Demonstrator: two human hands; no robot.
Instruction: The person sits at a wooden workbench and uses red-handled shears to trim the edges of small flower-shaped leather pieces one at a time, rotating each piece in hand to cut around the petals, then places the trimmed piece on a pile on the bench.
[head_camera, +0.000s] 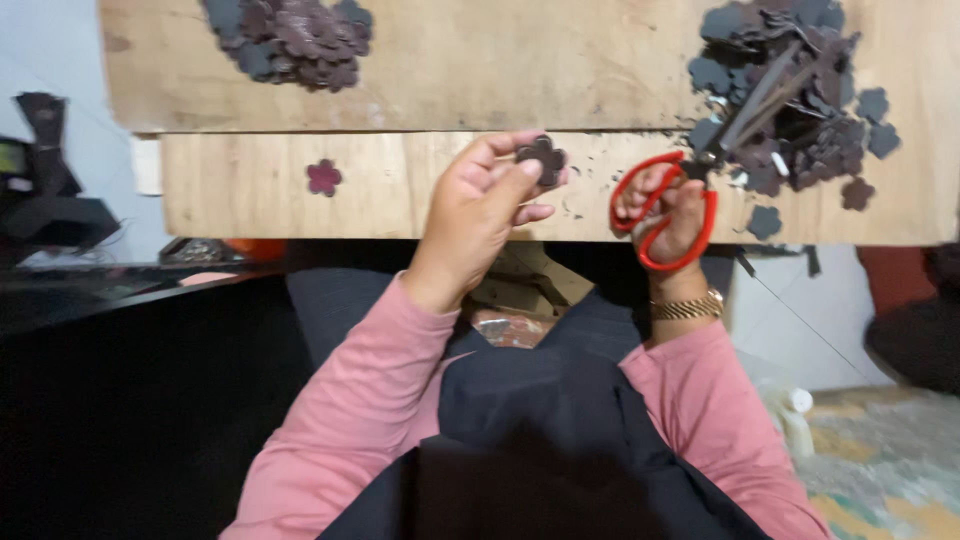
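Note:
My left hand (478, 205) holds a small dark flower-shaped cutout (541, 157) pinched between thumb and fingertips, just above the near edge of the wooden board (400, 190). My right hand (672, 208) grips red-handled scissors (700, 170), fingers through the loops. The scissor blades point up and to the right into a heap of dark flower cutouts (800, 90) at the board's right end.
A second heap of dark and maroon cutouts (295, 40) lies at the board's far left. A single maroon flower (323, 177) lies alone on the board's left part. A gold watch (686, 306) is on my right wrist. Dark objects stand at the left.

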